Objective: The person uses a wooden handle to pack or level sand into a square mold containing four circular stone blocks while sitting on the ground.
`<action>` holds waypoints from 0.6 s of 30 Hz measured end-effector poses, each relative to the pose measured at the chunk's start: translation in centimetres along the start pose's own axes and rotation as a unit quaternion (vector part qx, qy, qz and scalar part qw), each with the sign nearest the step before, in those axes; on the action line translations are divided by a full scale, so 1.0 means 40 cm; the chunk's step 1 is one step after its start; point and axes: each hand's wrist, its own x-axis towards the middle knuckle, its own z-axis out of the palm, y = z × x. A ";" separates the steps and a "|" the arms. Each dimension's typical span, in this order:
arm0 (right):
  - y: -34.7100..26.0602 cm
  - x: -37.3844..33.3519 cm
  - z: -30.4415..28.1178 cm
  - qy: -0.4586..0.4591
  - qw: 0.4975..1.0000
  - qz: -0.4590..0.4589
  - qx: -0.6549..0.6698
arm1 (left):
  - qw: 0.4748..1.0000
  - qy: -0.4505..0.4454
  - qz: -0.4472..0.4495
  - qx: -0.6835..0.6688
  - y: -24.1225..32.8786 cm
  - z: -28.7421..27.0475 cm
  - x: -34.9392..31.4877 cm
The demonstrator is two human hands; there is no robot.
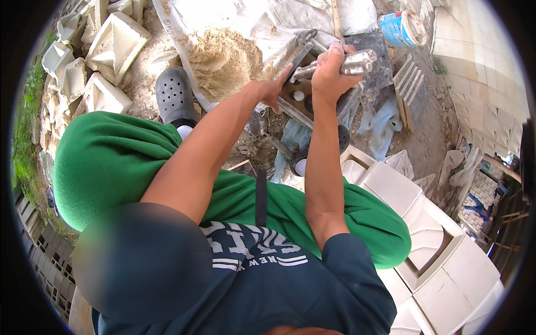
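- Metal handle [357, 62]: a grey bar, dusty with cement, held up over a dark metal mould [312, 97] near the ground.
- Right hand [330, 70]: closed tight around the handle.
- Left hand [272, 88]: open, fingers resting on the mould's edge.
- The mould looks not yet worked; the sand pile [223, 58] beside it is still heaped.
- Pale cast blocks [117, 42] lie farther off, finished.

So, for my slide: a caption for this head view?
Right hand grips a metal handle; left hand steadies the metal mould.
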 end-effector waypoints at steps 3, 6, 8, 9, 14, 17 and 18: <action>-0.041 -0.025 0.005 -0.007 1.000 0.009 -0.022 | 1.000 0.010 0.004 0.002 -0.015 0.009 0.002; -0.058 -0.025 -0.018 -0.056 0.998 -0.017 -0.018 | 1.000 0.018 0.006 0.017 -0.011 0.011 0.004; -0.026 -0.030 -0.018 -0.010 0.999 -0.026 -0.035 | 0.999 0.026 0.005 0.029 -0.010 0.015 0.004; -0.016 -0.035 -0.022 -0.006 0.999 -0.032 -0.037 | 0.999 0.017 0.004 0.026 -0.003 0.011 -0.001; -0.058 -0.043 -0.037 -0.062 0.998 -0.004 0.010 | 1.000 0.011 0.006 0.017 -0.011 0.002 -0.003; -0.099 -0.050 -0.023 -0.040 0.997 0.000 0.066 | 0.999 0.018 0.001 0.031 -0.014 0.009 0.005; -0.087 -0.052 -0.030 -0.046 0.997 0.014 0.060 | 0.999 0.018 0.016 0.024 -0.019 0.009 0.008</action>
